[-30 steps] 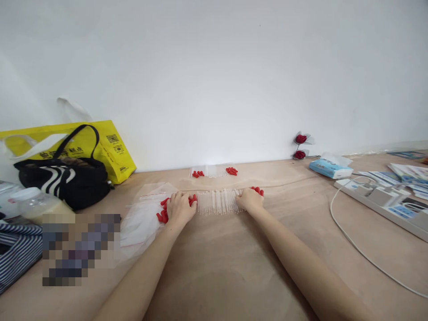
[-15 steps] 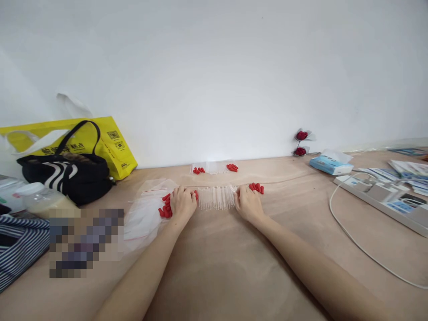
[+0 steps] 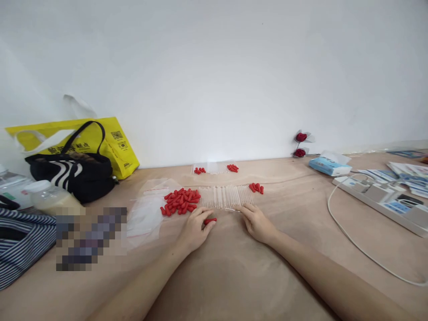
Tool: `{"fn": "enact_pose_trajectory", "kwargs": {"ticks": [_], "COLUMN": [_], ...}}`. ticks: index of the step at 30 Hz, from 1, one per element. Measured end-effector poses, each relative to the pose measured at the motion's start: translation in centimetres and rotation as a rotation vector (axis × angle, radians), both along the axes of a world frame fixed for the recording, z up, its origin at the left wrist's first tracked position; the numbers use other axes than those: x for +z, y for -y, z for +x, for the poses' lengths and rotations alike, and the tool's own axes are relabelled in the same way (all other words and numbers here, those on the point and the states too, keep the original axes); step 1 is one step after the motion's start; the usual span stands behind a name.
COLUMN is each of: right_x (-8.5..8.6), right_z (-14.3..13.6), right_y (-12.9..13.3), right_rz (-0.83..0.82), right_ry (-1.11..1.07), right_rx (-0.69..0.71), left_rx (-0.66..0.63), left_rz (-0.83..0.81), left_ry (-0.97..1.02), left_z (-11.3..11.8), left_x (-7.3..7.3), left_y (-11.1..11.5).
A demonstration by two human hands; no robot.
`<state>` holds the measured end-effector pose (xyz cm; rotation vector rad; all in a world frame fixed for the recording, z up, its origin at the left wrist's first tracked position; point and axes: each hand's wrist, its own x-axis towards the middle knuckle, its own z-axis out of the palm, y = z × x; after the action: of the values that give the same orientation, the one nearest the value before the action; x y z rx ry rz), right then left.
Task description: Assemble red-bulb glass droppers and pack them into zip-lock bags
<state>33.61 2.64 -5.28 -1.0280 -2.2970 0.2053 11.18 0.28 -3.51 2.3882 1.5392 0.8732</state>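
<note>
Head view, read left to right across the counter (image 3: 214, 276). Far left of your left grip (image 3: 195, 228): yellow bag (image 3: 125, 165) and black bag (image 3: 95, 180), apparently no part of the work. Nearer, on that same side, flat clear sleeves (image 3: 143, 218); contents, if any, cannot be made out.

Just beyond your left grip, slightly to its left: a loose heap of red bulbs (image 3: 182, 200), unsorted. Most of the bulb stock seems to be here, so much appears left to do.

Left grip: closed lightly on one red bulb (image 3: 210, 221), between thumb and fingers.

Beyond both grips, against the wall: a clear packet (image 3: 214, 166) with red pieces near each end. Possibly a finished set; you cannot confirm that from here.

Directly ahead, between your grips and that packet: a row of clear tubes (image 3: 222, 196), side by side, ends roughly level. Lining-up looks largely done. No bulb is seen seated on any tube in the row.

Right grip (image 3: 260, 223): fingertips appear to pinch one clear tube (image 3: 230, 209), lying crosswise at the near edge of the row. Tube and held bulb are apart; not joined.

Beyond your right grip, past the row's right end: a small bulb group (image 3: 257, 188), set away from the heap. Whether tubes are attached: cannot tell.
</note>
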Motion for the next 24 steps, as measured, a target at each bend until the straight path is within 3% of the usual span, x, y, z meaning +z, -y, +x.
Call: {"fn": "enact_pose_trajectory", "kwargs": {"ticks": [8, 24], "right_x": [0.8, 0.6], "right_z": [-1.3, -2.0], "right_y": [1.1, 1.5], "right_rz": [-0.035, -0.009], "right_ry": [-0.027, -0.075], "right_rx": [0.014, 0.048], "left_rx": [-0.006, -0.021], "left_rz": [-0.054, -0.088], "left_ry": [0.112, 0.171], "left_z": [0.9, 1.2], "left_x": [0.2, 0.2], "left_y": [0.7, 0.7]}}
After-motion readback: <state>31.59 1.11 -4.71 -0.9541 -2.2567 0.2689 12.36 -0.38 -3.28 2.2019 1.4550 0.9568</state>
